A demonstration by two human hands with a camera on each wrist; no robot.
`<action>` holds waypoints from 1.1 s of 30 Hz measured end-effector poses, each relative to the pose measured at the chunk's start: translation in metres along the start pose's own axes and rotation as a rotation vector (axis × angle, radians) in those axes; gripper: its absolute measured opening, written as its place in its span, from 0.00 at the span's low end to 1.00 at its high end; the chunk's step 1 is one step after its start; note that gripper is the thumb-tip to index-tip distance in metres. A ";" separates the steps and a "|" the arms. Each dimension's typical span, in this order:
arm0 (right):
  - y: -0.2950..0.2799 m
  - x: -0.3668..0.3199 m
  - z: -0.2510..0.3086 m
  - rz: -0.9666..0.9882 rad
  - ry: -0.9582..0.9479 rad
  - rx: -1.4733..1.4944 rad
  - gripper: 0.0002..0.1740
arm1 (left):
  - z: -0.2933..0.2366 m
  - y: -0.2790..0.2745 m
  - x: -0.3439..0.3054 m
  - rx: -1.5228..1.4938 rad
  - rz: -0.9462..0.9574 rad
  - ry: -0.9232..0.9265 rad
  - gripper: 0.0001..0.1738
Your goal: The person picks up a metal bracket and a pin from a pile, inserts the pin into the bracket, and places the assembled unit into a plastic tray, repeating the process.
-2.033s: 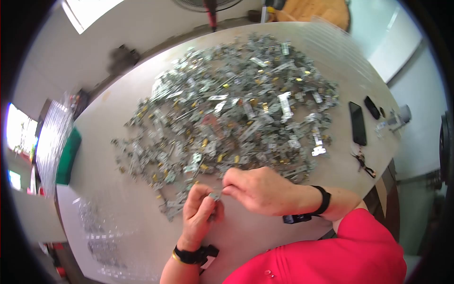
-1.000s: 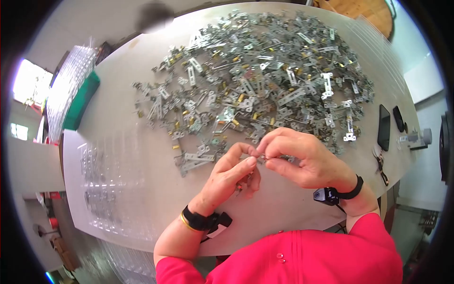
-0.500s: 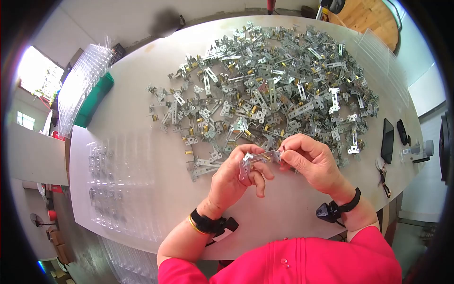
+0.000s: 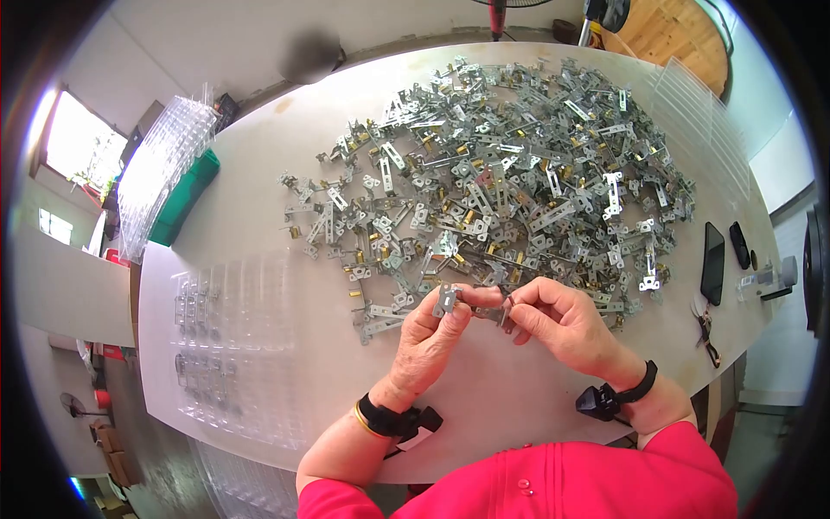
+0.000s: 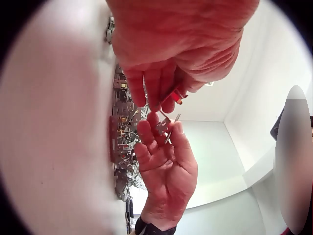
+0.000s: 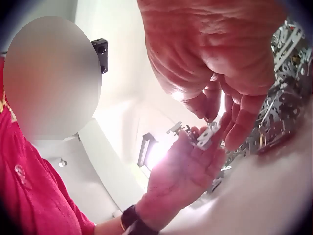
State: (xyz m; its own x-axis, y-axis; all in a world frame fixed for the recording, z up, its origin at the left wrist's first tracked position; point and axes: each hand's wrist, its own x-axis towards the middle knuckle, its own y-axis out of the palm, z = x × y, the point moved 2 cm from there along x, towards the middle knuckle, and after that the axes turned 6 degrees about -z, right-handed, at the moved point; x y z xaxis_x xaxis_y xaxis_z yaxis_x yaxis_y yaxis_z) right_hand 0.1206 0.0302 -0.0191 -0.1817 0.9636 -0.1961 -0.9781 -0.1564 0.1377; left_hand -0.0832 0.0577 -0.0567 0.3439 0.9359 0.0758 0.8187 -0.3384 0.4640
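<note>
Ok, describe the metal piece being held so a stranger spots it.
Find the heap of metal brackets on the pale table. At its near edge the left hand and right hand meet. Pinched between them is the small silver plate with a hole, the only piece off the table.

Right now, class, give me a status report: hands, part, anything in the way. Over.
Left hand pinches a metal bracket. Right hand pinches a small metal piece beside it. Parts pile lies just beyond both hands.
</note>
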 end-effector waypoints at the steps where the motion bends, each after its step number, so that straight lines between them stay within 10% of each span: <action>1: -0.002 -0.001 0.003 -0.052 -0.108 -0.184 0.07 | -0.004 0.001 0.000 0.051 0.024 -0.016 0.16; 23: 0.005 -0.014 0.015 -0.103 -0.373 -0.497 0.07 | -0.012 0.005 -0.007 0.535 0.050 -0.148 0.14; 33: 0.006 -0.015 0.019 0.009 -0.104 -0.270 0.11 | -0.005 0.008 -0.007 0.716 0.158 -0.006 0.11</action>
State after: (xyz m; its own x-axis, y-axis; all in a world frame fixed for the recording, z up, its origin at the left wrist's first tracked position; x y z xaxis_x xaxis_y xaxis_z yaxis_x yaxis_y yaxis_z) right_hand 0.1192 0.0194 0.0031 -0.1924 0.9769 -0.0932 -0.9708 -0.2033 -0.1275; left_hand -0.0812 0.0493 -0.0486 0.4834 0.8710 0.0879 0.8584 -0.4520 -0.2427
